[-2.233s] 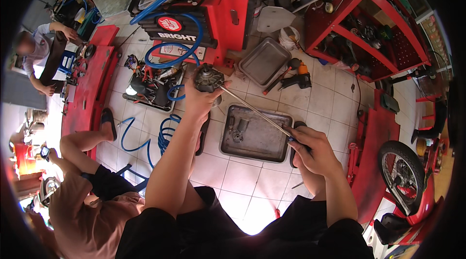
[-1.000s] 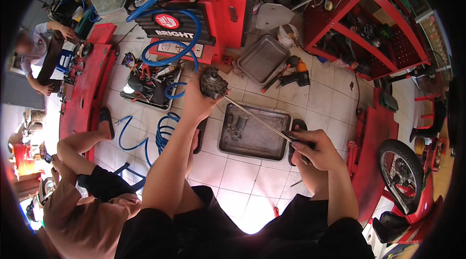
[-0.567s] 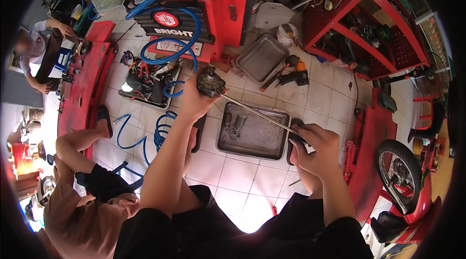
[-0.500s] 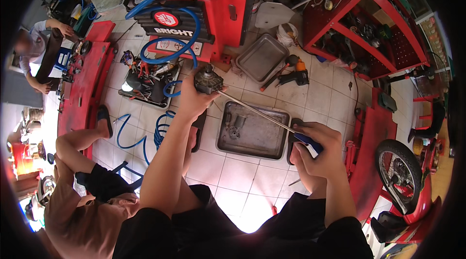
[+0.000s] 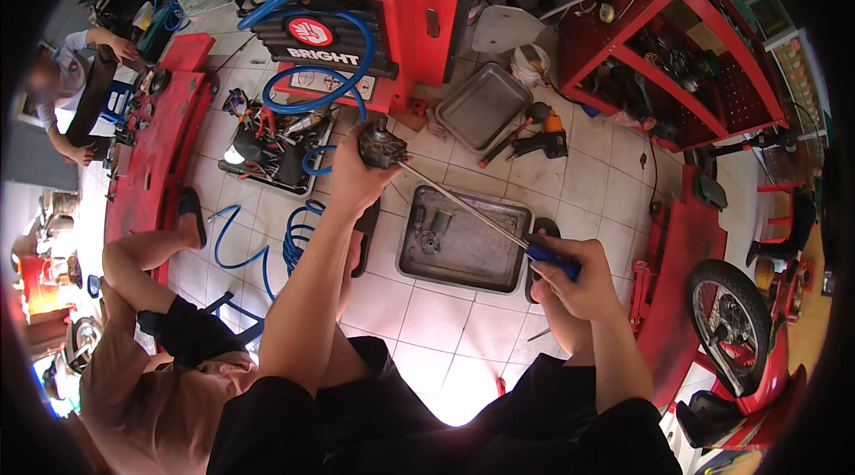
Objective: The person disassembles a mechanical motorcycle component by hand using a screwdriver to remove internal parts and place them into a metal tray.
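Left hand (image 5: pixel 356 179) grips a metal part (image 5: pixel 381 149). Right hand (image 5: pixel 583 283), looser earlier, now closes around the blue-handled screwdriver (image 5: pixel 553 259).

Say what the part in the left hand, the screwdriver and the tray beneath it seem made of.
Part: probably cast metal, given its dull, dark-grey, uneven surface. Screwdriver: shaft apparently bare steel, from its silvery sheen; handle perhaps plastic, being blue and smooth-looking. Tray: stained, dull grey, likely metal, though plastic is possible.

Blue hose (image 5: pixel 292 252) coiled on tiles (image 5: pixel 436 319); spoked wheel (image 5: pixel 727 319) right.
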